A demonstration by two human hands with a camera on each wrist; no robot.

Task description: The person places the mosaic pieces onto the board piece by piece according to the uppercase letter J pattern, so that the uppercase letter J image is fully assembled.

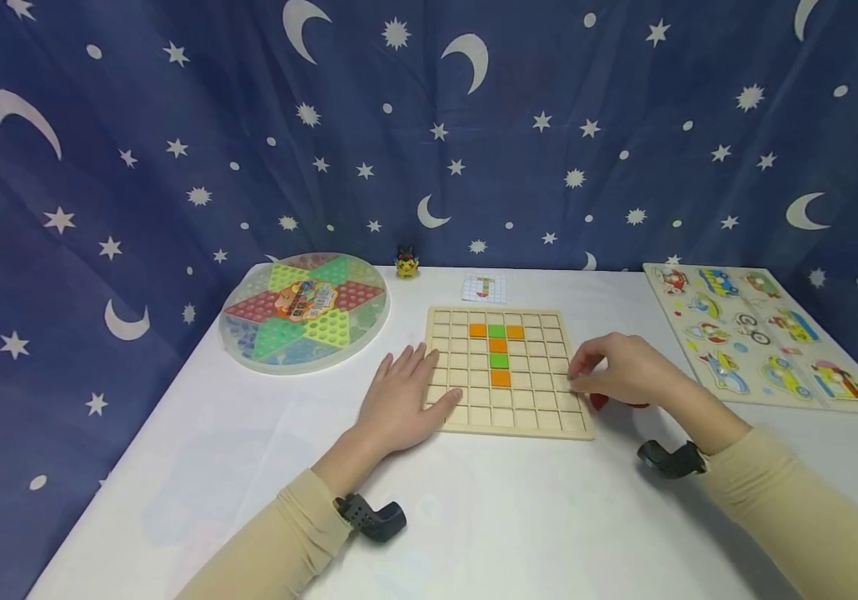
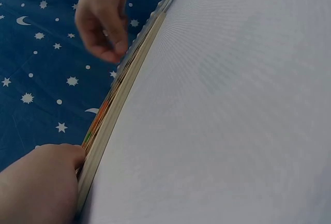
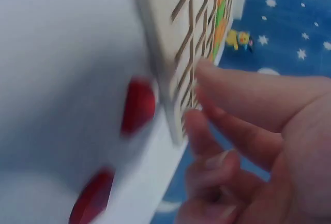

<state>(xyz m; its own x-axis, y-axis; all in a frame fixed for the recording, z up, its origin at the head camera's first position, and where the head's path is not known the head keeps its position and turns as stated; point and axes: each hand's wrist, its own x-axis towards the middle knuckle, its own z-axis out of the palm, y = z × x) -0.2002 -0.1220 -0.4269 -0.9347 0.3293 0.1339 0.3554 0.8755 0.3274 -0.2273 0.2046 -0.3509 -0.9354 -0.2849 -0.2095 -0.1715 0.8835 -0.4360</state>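
Observation:
A square wooden grid board (image 1: 525, 418) lies on the white table, with orange tiles (image 1: 500, 378) and green tiles (image 1: 500, 361) set in a T shape. My left hand (image 1: 402, 404) rests on its left edge, fingers extended and thumb over the lower left cells. At the right edge hovers my right hand (image 1: 620, 367), its fingers loosely bent. In the right wrist view the thumb (image 3: 243, 92) stands apart from the bent fingers, and no piece shows between them. Below that hand lie two red pieces, one (image 3: 138, 106) close beside the board and another (image 3: 93, 197) farther off.
Behind the board lies a small paper card (image 1: 485, 288) with a coloured T drawing. A round star-patterned game board (image 1: 305, 312) is at the back left, near a small yellow figure (image 1: 406, 263). A picture puzzle board (image 1: 744, 354) lies at the right.

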